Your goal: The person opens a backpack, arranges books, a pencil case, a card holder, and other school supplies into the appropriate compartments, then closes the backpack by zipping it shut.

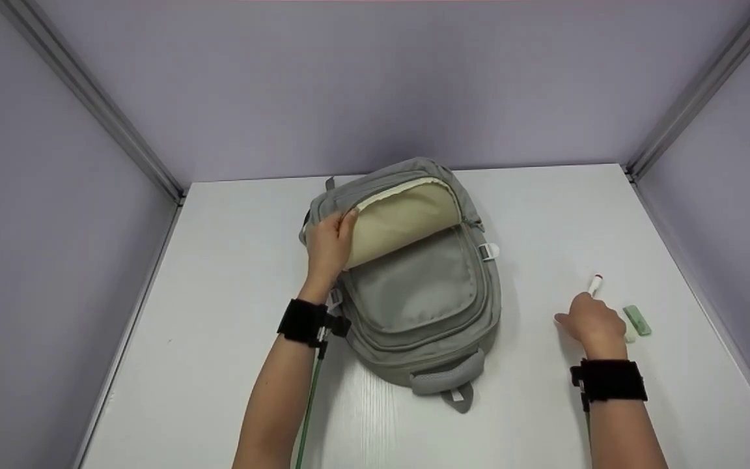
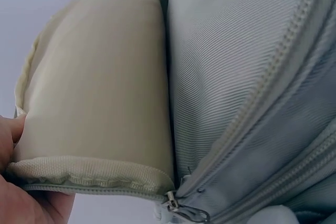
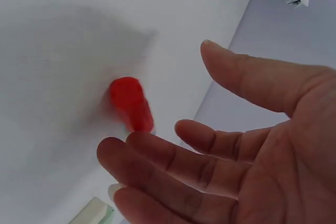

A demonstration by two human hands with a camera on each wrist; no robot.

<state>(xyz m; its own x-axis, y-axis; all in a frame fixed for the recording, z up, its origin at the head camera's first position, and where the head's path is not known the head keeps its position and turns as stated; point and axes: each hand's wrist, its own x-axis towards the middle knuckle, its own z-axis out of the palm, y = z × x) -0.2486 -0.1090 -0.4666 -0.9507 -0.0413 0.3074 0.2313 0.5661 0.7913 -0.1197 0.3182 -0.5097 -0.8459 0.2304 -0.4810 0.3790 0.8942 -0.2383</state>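
A grey backpack (image 1: 414,286) lies on the white table with its front pocket unzipped. My left hand (image 1: 331,246) grips the edge of the folded-back pocket flap (image 1: 407,218), whose beige lining faces up. In the left wrist view, thumb and fingers pinch the flap's corner beside the zipper pull (image 2: 172,201). On the right, my right hand (image 1: 595,322) hovers over a white marker (image 1: 594,284) with a red end. The right wrist view shows its thumb spread and its fingers loosely extended near the marker's red end (image 3: 131,102), holding nothing.
Right of my right hand lies a green block-like item (image 1: 637,320), with a small pale piece (image 1: 629,335) partly hidden by the hand. Grey-lilac panels (image 1: 414,85) wall the table at the back and both sides. A green cable (image 1: 310,404) runs along my left forearm.
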